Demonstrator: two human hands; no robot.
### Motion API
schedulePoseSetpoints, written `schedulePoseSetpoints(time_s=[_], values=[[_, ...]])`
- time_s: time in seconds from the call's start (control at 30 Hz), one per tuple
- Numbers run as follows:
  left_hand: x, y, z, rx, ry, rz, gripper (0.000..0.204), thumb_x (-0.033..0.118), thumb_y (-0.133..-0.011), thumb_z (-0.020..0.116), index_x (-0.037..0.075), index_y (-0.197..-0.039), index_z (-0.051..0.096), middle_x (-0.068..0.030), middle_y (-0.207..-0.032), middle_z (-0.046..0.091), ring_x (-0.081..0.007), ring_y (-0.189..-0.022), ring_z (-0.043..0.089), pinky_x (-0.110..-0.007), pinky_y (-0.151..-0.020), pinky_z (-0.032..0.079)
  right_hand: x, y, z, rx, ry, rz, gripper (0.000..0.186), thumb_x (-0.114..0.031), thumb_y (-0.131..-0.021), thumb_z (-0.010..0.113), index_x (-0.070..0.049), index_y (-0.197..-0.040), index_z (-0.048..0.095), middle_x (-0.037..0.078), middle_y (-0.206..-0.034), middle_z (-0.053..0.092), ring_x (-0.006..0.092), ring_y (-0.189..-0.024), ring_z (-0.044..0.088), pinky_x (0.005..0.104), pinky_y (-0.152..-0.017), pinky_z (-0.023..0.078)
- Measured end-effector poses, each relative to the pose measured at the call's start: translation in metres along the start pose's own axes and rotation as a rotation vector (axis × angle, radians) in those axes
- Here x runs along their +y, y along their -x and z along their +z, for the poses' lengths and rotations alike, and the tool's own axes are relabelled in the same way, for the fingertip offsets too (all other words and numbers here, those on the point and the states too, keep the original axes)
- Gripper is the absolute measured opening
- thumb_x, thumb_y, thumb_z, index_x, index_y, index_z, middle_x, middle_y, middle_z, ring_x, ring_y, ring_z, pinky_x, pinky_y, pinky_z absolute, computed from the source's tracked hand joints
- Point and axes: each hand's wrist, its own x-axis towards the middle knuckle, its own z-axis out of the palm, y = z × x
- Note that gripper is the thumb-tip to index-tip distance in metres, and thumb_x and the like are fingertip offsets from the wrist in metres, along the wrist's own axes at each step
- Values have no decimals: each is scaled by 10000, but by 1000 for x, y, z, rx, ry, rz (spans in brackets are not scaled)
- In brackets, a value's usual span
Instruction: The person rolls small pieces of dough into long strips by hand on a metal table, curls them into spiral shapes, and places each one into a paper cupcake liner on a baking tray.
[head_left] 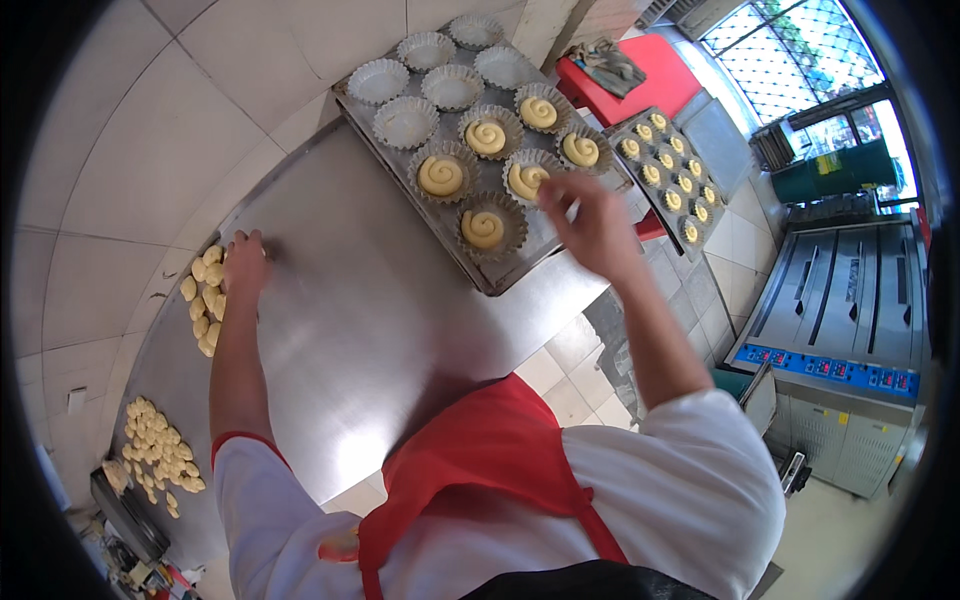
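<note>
At the left edge of the metal table [365,300], my left hand [246,264] reaches down among pale dough pieces [211,300]. Its fingers are bent together, and what lies under them is hidden. Over the near right part of the baking tray [488,283], my right hand [592,226] has curled fingers, with a gap beside the thumb. Its fingertips are at the edge of a coiled dough swirl [522,181] in a fluted tin and cover part of it; whether they touch it cannot be told. Several other swirls [441,176] sit in tins, and several tins [404,122] hold no dough.
More small dough pieces [158,445] lie in a heap at the table's near left. A second tray [676,170] of filled tins stands beyond the first, beside a red table [655,75] with a cloth [607,66]. A metal oven [835,300] stands at the right. Tiled wall borders the table's left.
</note>
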Motion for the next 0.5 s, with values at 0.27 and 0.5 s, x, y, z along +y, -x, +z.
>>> schedulePoseSetpoints(time_s=[0.27,0.5], values=[[34,139,-26,477,1091,350,378,13,-911,725,78,-1281,692,-146,-1076,646,-273,-911,694,-395,-716,569,-160,152,160,-43,-535,75,225,-109,-966,772,-38,-1180,762,107,-1049,749,244,-915,757,332,-800,623],[30,333,86,155,1645,66,209,133,-979,789,17,-1141,727,-103,-1119,607,-172,-949,678,-305,-682,564,-198,216,256,-441,-586,79,406,-121,-903,851,-93,-1291,738,162,-1341,670,320,-1301,630,387,-873,631]])
